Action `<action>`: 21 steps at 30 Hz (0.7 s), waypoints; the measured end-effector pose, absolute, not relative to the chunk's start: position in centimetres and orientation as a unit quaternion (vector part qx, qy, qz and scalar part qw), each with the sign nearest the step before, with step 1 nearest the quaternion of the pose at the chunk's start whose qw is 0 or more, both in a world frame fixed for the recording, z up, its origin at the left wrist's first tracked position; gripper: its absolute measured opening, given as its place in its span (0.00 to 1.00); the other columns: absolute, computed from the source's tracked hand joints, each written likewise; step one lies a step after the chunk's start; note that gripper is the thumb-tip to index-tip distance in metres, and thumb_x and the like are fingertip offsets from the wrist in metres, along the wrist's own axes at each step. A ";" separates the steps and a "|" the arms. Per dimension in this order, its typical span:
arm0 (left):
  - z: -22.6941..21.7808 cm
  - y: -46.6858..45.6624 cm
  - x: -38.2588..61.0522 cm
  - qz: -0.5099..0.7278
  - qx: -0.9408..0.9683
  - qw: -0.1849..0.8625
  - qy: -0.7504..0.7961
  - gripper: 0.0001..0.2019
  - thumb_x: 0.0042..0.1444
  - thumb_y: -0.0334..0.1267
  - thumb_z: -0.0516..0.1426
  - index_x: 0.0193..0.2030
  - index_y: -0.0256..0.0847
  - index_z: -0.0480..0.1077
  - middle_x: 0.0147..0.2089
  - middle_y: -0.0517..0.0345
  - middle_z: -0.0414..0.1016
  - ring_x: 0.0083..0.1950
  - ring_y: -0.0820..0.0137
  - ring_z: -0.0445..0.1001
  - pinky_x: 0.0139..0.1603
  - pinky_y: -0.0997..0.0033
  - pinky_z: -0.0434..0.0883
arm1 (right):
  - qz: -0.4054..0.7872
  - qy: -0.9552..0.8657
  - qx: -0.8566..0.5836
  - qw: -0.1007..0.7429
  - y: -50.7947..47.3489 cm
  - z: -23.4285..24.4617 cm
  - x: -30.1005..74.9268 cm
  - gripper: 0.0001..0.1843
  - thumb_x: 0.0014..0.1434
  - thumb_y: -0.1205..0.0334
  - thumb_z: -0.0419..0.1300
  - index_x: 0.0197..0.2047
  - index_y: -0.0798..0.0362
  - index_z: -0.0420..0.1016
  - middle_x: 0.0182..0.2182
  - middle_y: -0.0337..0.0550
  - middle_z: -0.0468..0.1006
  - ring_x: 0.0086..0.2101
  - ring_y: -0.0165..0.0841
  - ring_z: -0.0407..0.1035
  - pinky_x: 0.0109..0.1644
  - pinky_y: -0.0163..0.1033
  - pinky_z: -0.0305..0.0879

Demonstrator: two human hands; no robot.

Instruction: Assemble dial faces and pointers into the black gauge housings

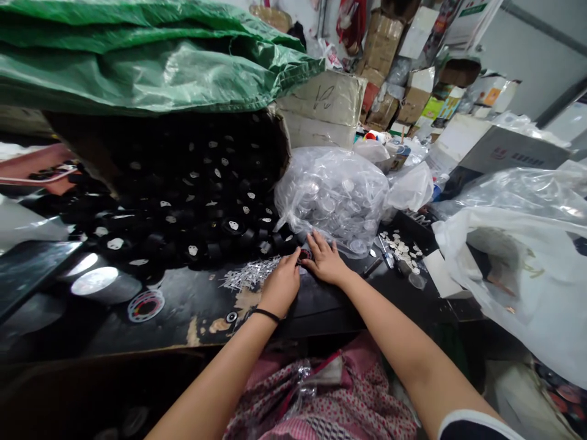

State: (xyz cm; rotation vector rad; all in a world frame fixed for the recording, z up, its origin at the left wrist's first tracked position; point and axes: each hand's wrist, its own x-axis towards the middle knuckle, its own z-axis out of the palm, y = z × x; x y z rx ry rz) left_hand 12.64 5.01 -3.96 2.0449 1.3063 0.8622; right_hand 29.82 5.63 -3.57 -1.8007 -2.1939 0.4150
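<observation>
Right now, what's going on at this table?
Someone's left hand and right hand meet at a small round piece over the black table; their exact grip is unclear. Thin silvery pieces lie beside the left hand, and a clear bag of round pieces sits just beyond the right hand.

The fingers (321,244) partly hide a dark disc (304,255).

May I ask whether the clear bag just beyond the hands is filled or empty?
Filled: many round clear pieces show through the bulging clear bag.
</observation>
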 end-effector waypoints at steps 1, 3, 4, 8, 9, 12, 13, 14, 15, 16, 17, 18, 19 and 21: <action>-3.9 5.1 12.6 0.330 0.755 0.288 0.488 0.18 0.65 0.42 0.58 0.60 0.41 0.68 0.61 0.46 0.71 0.57 0.57 0.73 0.56 0.47 0.72 | 0.148 -0.759 -0.618 0.137 6.0 -3.4 29.8 0.43 0.67 0.48 0.55 0.76 0.44 0.35 0.74 0.51 0.34 0.72 0.47 0.33 0.69 0.72 0.28; -3.6 5.2 12.4 0.348 0.741 0.308 0.484 0.18 0.64 0.42 0.58 0.59 0.41 0.69 0.61 0.46 0.70 0.58 0.56 0.72 0.58 0.45 0.71 | 0.159 -0.760 -0.613 0.143 6.3 -3.2 30.0 0.44 0.65 0.50 0.58 0.76 0.44 0.38 0.74 0.51 0.35 0.72 0.49 0.34 0.69 0.72 0.28; -3.4 5.2 12.2 0.357 0.734 0.320 0.481 0.18 0.64 0.42 0.58 0.59 0.41 0.69 0.62 0.46 0.70 0.59 0.56 0.71 0.59 0.45 0.70 | 0.164 -0.759 -0.612 0.148 6.2 -3.1 30.1 0.45 0.64 0.51 0.60 0.75 0.45 0.39 0.74 0.52 0.36 0.72 0.49 0.34 0.69 0.71 0.28; -2.5 4.6 11.4 0.396 0.686 0.381 0.477 0.17 0.63 0.42 0.59 0.57 0.40 0.70 0.61 0.46 0.70 0.61 0.55 0.70 0.60 0.43 0.68 | 0.184 -0.741 -0.616 0.193 4.7 -2.7 30.5 0.44 0.60 0.57 0.64 0.74 0.48 0.49 0.74 0.56 0.40 0.72 0.53 0.36 0.69 0.71 0.26; -2.3 4.4 11.1 0.404 0.668 0.402 0.478 0.17 0.63 0.42 0.60 0.56 0.39 0.71 0.60 0.47 0.72 0.59 0.56 0.71 0.59 0.45 0.68 | 0.191 -0.734 -0.617 0.209 4.2 -2.5 30.6 0.43 0.59 0.59 0.64 0.73 0.49 0.51 0.74 0.57 0.42 0.71 0.53 0.37 0.69 0.72 0.26; -1.3 3.2 9.8 0.427 0.601 0.481 0.474 0.17 0.60 0.42 0.60 0.54 0.39 0.72 0.54 0.47 0.77 0.45 0.64 0.77 0.49 0.56 0.74 | 0.222 -0.710 -0.611 0.271 2.4 -1.5 30.1 0.34 0.63 0.61 0.59 0.70 0.53 0.58 0.72 0.59 0.48 0.71 0.51 0.41 0.71 0.69 0.30; -0.9 2.6 9.4 0.436 0.575 0.510 0.468 0.17 0.59 0.42 0.60 0.54 0.39 0.72 0.53 0.48 0.78 0.39 0.67 0.77 0.44 0.61 0.75 | 0.239 -0.703 -0.602 0.293 1.5 -1.0 29.6 0.30 0.66 0.61 0.56 0.69 0.54 0.60 0.71 0.60 0.51 0.71 0.48 0.43 0.71 0.66 0.34; -0.4 2.0 9.0 0.446 0.548 0.537 0.460 0.18 0.58 0.42 0.60 0.53 0.40 0.72 0.52 0.48 0.79 0.35 0.69 0.76 0.39 0.65 0.74 | 0.263 -0.700 -0.587 0.310 0.5 -0.6 28.9 0.27 0.68 0.60 0.52 0.68 0.54 0.61 0.69 0.59 0.56 0.69 0.46 0.48 0.72 0.62 0.39; 0.2 1.4 8.6 0.458 0.521 0.562 0.450 0.18 0.56 0.43 0.60 0.53 0.40 0.72 0.51 0.48 0.79 0.33 0.71 0.74 0.36 0.68 0.74 | 0.292 -0.701 -0.566 0.322 -0.6 -0.2 28.0 0.25 0.69 0.58 0.51 0.67 0.54 0.63 0.67 0.57 0.62 0.67 0.44 0.54 0.71 0.58 0.47; 0.8 0.7 8.2 0.472 0.493 0.583 0.440 0.18 0.55 0.43 0.61 0.52 0.40 0.73 0.50 0.49 0.79 0.32 0.72 0.74 0.35 0.69 0.73 | 0.322 -0.707 -0.539 0.326 -1.9 0.2 27.0 0.25 0.69 0.55 0.52 0.65 0.52 0.65 0.63 0.55 0.68 0.64 0.42 0.61 0.68 0.54 0.55; 1.5 0.1 7.9 0.489 0.465 0.599 0.431 0.18 0.54 0.43 0.62 0.50 0.40 0.73 0.49 0.50 0.79 0.34 0.72 0.74 0.36 0.70 0.73 | 0.362 -0.713 -0.505 0.324 -3.2 0.6 25.8 0.25 0.67 0.52 0.55 0.64 0.51 0.67 0.59 0.52 0.73 0.59 0.40 0.67 0.64 0.49 0.62; 2.1 -0.4 7.6 0.508 0.437 0.609 0.423 0.17 0.53 0.43 0.62 0.49 0.41 0.73 0.49 0.51 0.79 0.36 0.72 0.75 0.38 0.71 0.74 | 0.412 -0.712 -0.469 0.321 -4.5 1.0 24.7 0.28 0.64 0.49 0.59 0.64 0.49 0.67 0.55 0.49 0.76 0.55 0.39 0.71 0.59 0.46 0.67; 2.8 -0.9 7.3 0.529 0.409 0.614 0.418 0.16 0.53 0.42 0.63 0.47 0.42 0.74 0.48 0.52 0.79 0.38 0.72 0.76 0.41 0.70 0.74 | 0.478 -0.698 -0.431 0.316 -5.7 1.3 23.6 0.30 0.61 0.47 0.63 0.64 0.48 0.67 0.52 0.47 0.78 0.51 0.38 0.74 0.55 0.43 0.70; 3.7 -1.7 6.5 0.568 0.358 0.615 0.413 0.13 0.52 0.40 0.64 0.45 0.42 0.74 0.47 0.54 0.79 0.41 0.71 0.77 0.47 0.68 0.75 | 0.620 -0.628 -0.370 0.290 -7.6 1.9 22.1 0.30 0.57 0.47 0.66 0.60 0.49 0.71 0.42 0.44 0.81 0.41 0.36 0.76 0.47 0.40 0.72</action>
